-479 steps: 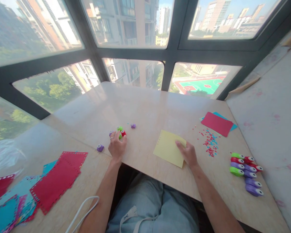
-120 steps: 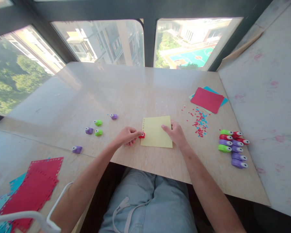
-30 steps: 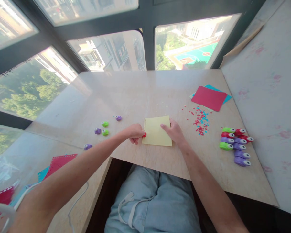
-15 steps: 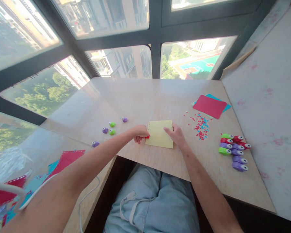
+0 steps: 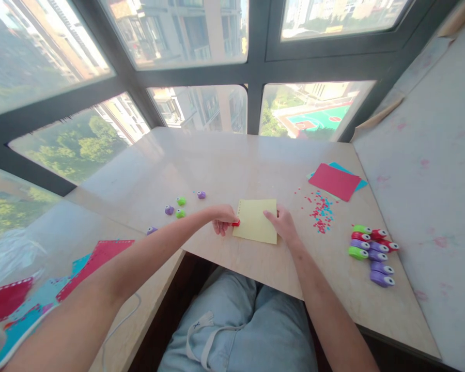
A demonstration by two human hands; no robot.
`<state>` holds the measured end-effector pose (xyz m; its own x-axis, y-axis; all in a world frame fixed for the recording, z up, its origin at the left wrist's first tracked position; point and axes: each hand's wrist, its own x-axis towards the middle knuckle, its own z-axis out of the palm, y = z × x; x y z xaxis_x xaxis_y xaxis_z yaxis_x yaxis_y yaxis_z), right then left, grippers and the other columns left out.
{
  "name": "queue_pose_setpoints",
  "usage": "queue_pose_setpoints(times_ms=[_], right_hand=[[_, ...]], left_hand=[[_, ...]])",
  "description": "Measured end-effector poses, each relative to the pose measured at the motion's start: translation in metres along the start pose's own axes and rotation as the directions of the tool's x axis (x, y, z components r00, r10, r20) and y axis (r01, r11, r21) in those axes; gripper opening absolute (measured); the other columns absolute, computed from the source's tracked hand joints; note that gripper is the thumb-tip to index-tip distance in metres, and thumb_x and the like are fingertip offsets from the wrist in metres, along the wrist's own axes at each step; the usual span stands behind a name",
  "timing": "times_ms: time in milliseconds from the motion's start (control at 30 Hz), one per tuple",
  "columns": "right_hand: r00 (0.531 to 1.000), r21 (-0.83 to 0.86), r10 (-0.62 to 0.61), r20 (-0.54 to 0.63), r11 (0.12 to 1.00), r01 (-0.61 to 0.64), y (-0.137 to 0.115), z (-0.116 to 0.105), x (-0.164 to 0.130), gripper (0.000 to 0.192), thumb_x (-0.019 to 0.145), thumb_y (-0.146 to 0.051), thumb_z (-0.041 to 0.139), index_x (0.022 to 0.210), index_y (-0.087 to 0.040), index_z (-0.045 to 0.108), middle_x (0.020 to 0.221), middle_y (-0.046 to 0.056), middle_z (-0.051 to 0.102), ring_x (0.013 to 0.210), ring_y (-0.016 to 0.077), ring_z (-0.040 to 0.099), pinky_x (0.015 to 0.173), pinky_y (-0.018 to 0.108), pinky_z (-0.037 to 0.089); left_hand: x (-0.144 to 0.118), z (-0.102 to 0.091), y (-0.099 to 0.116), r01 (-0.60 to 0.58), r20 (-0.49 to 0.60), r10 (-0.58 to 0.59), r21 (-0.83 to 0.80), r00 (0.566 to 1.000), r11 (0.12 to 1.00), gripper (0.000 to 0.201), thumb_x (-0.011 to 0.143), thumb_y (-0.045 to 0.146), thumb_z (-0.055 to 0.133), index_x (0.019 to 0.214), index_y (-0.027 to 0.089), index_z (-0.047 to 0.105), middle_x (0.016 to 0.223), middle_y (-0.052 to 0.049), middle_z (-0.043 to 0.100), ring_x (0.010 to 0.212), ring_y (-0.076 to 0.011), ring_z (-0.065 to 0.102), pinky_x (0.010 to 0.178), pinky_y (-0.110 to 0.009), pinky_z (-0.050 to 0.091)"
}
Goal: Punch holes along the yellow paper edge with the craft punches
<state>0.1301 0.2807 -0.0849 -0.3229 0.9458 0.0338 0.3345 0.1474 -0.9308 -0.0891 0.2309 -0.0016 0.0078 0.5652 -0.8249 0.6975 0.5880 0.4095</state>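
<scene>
So, starting at the far left, a heap of punched red and teal sheets (image 5: pixel 62 279) lies on the lower side worktop, edges all perforated. Moving along the main worktop (image 5: pixel 225 165), a purple mini punch (image 5: pixel 152 230) sits right at the near edge, then a little cluster: another purple one (image 5: pixel 169 210), two green ones (image 5: pixel 181 201) close together, and one more purple (image 5: pixel 201 195) a bit farther back.

Next, the left hand (image 5: pixel 222 218) is curled over a small red paper punch (image 5: pixel 236 223), fingers folded down and pinching it against the left edge of the yellow paper sheet (image 5: pixel 256 221). That sheet lies flat near the front middle of the worktop, with a row of tiny holes along its left side. The right hand (image 5: pixel 282 223) presses on the sheet's right edge, fingers together and flat on the paper.

Right of that, red and teal confetti bits (image 5: pixel 321 211) are scattered about, with a red sheet on a teal one (image 5: pixel 335 181) behind them. Far right, a tidy row of green, red and purple punches (image 5: pixel 372 250) lies well apart from both hands.
</scene>
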Motion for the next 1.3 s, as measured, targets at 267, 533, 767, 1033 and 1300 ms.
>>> queue_pose_setpoints(times_ms=[267,533,767,1033,1300], right_hand=[[1.000,0.009,0.016,0.003,1.000,-0.016,-0.001,0.000,-0.001,0.034,0.079,-0.041,0.059,0.101,-0.016,0.067,0.096,0.011,0.073,0.084,0.0247,0.068,0.074,0.038,0.053],[0.999,0.050,0.027,0.020,0.998,-0.028,0.000,0.000,-0.002,0.032,0.079,-0.038,0.058,0.099,-0.014,0.066,0.097,0.012,0.073,0.082,0.0241,0.069,0.071,0.034,0.052],[1.000,0.014,0.031,0.005,0.999,-0.031,0.003,0.000,-0.001,0.032,0.079,-0.039,0.058,0.099,-0.015,0.066,0.094,0.011,0.073,0.079,0.0236,0.068,0.068,0.033,0.051],[0.997,0.121,0.072,-0.005,0.990,-0.070,0.000,0.001,-0.004,0.031,0.077,-0.040,0.060,0.097,-0.017,0.064,0.092,0.011,0.074,0.078,0.0261,0.071,0.065,0.035,0.054],[0.994,0.221,0.105,0.021,0.969,-0.107,-0.001,0.001,-0.006,0.036,0.075,-0.043,0.063,0.099,-0.017,0.063,0.095,0.014,0.075,0.079,0.0282,0.072,0.065,0.037,0.056]], left_hand=[[-0.017,-0.011,-0.008,-0.163,-0.124,0.157,-0.042,0.980,0.986,0.028,0.074,0.042,0.068,0.077,0.015,0.062,0.066,-0.007,0.064,0.055,-0.0196,0.065,0.050,-0.029,0.054],[-0.018,0.005,-0.029,-0.431,-0.379,0.451,0.141,0.808,0.891,0.038,0.077,0.047,0.065,0.098,0.015,0.064,0.100,-0.011,0.065,0.056,-0.0128,0.060,0.041,-0.021,0.043],[-0.027,0.022,-0.043,-0.558,-0.323,0.628,0.291,0.708,0.778,0.046,0.073,0.031,0.072,0.116,0.015,0.064,0.113,-0.011,0.064,0.082,-0.0170,0.063,0.074,-0.026,0.050],[-0.014,0.042,-0.057,-0.542,-0.322,0.730,0.506,0.603,0.671,0.022,0.080,0.012,0.058,0.096,0.020,0.070,0.096,-0.006,0.068,0.086,-0.0191,0.062,0.079,-0.029,0.047],[-0.011,0.048,-0.092,-0.661,-0.597,0.564,0.074,0.571,0.747,0.023,0.081,0.027,0.062,0.101,0.019,0.066,0.095,-0.005,0.071,0.078,-0.0165,0.065,0.070,-0.028,0.051]])
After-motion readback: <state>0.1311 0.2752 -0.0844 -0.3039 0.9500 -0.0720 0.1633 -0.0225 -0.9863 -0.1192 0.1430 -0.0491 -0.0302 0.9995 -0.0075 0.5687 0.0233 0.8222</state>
